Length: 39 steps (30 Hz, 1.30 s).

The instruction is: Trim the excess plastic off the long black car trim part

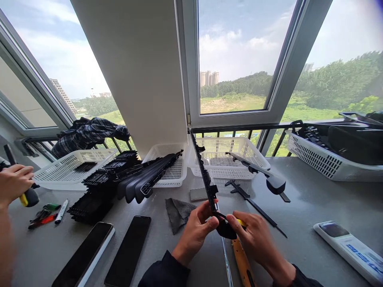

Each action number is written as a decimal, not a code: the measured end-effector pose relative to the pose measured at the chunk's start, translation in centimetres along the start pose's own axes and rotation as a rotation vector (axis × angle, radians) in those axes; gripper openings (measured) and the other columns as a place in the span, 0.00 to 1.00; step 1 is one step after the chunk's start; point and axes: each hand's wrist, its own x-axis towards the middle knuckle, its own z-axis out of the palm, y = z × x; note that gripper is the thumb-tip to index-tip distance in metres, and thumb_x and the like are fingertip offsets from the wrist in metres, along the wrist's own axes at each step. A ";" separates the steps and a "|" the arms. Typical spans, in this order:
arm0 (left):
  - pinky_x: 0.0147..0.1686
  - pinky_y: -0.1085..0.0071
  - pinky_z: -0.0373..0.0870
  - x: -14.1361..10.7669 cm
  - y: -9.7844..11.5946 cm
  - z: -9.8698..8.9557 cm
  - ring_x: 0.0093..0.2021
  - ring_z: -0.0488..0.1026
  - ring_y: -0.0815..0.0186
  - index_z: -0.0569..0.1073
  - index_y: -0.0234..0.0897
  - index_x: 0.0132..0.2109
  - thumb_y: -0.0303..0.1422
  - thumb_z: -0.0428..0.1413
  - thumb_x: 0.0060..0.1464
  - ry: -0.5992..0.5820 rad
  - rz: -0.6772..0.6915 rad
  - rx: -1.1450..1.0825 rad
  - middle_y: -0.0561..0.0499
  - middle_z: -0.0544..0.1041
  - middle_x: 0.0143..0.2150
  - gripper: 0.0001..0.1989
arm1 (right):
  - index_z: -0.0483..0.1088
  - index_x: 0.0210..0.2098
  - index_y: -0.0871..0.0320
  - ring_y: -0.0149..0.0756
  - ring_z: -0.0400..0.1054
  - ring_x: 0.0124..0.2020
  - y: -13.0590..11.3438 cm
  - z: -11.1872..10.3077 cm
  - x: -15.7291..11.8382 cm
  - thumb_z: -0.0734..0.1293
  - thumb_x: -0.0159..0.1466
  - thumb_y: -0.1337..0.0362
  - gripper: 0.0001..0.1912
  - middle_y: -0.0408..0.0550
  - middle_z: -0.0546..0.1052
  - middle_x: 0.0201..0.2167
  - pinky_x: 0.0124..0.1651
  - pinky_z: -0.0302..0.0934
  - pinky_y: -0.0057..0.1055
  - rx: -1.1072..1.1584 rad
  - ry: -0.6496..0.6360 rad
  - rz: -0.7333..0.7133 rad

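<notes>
— Black plastic rail (206, 175), where is it exactly?

— Held up over the grey surface (305, 199), just in front of the middle white basket (223, 157). Its far end leans toward that basket's left rim, and its near end sits between both hands.

— How do the hands have it?

— Left hand (194, 231) has thumb and fingers (209, 223) pinched closed on the rail's lower end. Right hand (254, 235) is closed too, its fingers pressed onto the dark rounded end piece (226, 230), with something yellow (241, 223) under them (I cannot tell what it is).

— Anything else near the basket?

— A grey trim arm (260, 171) rests on its front right rim and hangs out over the surface. Left of the basket is another basket (170, 167) with long dark trim pieces (146, 179) spilling from it, and beyond those, stacks of black gridded parts (98, 187). A grey cloth (178, 213) lies in front of the basket, left of the hands.

— And further left?

— Another person's hand (13, 183) grips a screwdriver (26, 195) with a yellow-and-black handle. Two phones (104, 251) lie face up well in front of the stacks.
</notes>
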 end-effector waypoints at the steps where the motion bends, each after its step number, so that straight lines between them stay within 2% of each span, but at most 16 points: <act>1: 0.50 0.62 0.69 0.0 0.0 0.0 0.45 0.76 0.57 0.79 0.39 0.59 0.56 0.71 0.47 0.002 -0.001 -0.006 0.45 0.80 0.43 0.38 | 0.57 0.22 0.55 0.31 0.59 0.22 0.1 0.0 0.0 0.53 0.75 0.39 0.33 0.41 0.67 0.18 0.29 0.46 0.30 0.000 -0.004 -0.013; 4: 0.46 0.64 0.70 0.1 0.0 -0.1 0.41 0.76 0.59 0.80 0.36 0.57 0.58 0.70 0.46 -0.013 -0.010 -0.029 0.46 0.79 0.41 0.39 | 0.58 0.22 0.55 0.31 0.59 0.22 0.0 -0.1 -0.1 0.54 0.75 0.39 0.33 0.41 0.67 0.19 0.29 0.47 0.30 0.009 -0.011 -0.042; 7: 0.46 0.65 0.70 0.2 0.4 -0.1 0.41 0.75 0.61 0.80 0.36 0.57 0.56 0.71 0.46 -0.015 0.000 -0.036 0.46 0.79 0.41 0.38 | 0.59 0.21 0.55 0.32 0.59 0.21 -0.3 -0.6 -0.1 0.54 0.75 0.38 0.34 0.42 0.67 0.18 0.29 0.48 0.30 0.013 0.015 -0.054; 11: 0.43 0.66 0.72 0.1 1.1 0.0 0.41 0.76 0.60 0.77 0.37 0.56 0.50 0.72 0.49 0.039 0.097 0.020 0.46 0.79 0.42 0.33 | 0.57 0.20 0.54 0.32 0.59 0.20 -0.8 -0.7 -0.2 0.53 0.74 0.37 0.35 0.41 0.65 0.17 0.28 0.48 0.30 -0.007 0.058 -0.048; 17: 0.58 0.54 0.71 -0.1 0.8 0.4 0.51 0.78 0.54 0.74 0.42 0.43 0.38 0.73 0.51 0.159 0.266 0.236 0.48 0.80 0.44 0.18 | 0.57 0.20 0.55 0.32 0.59 0.19 -0.8 0.1 -0.2 0.50 0.74 0.36 0.37 0.42 0.66 0.16 0.28 0.45 0.31 -0.070 0.032 -0.004; 23: 0.65 0.49 0.68 -0.4 0.0 0.5 0.59 0.76 0.54 0.72 0.45 0.46 0.35 0.67 0.60 0.212 0.446 0.358 0.49 0.79 0.49 0.12 | 0.60 0.19 0.55 0.33 0.60 0.20 -0.7 0.2 0.0 0.48 0.73 0.33 0.39 0.44 0.70 0.16 0.29 0.44 0.32 -0.119 0.025 0.066; 30: 0.65 0.48 0.66 -0.5 0.1 0.6 0.61 0.75 0.52 0.72 0.43 0.45 0.34 0.67 0.60 0.295 0.450 0.327 0.47 0.80 0.50 0.11 | 0.63 0.18 0.54 0.36 0.64 0.20 -0.7 -0.3 0.3 0.47 0.73 0.32 0.41 0.46 0.73 0.17 0.28 0.45 0.32 -0.136 0.020 0.119; 39: 0.65 0.47 0.66 -0.3 0.7 0.4 0.59 0.75 0.51 0.72 0.46 0.46 0.36 0.65 0.61 0.298 0.391 0.327 0.47 0.79 0.49 0.10 | 0.68 0.18 0.53 0.39 0.70 0.21 0.8 0.0 0.9 0.51 0.74 0.36 0.39 0.47 0.76 0.18 0.27 0.46 0.32 -0.232 0.077 0.162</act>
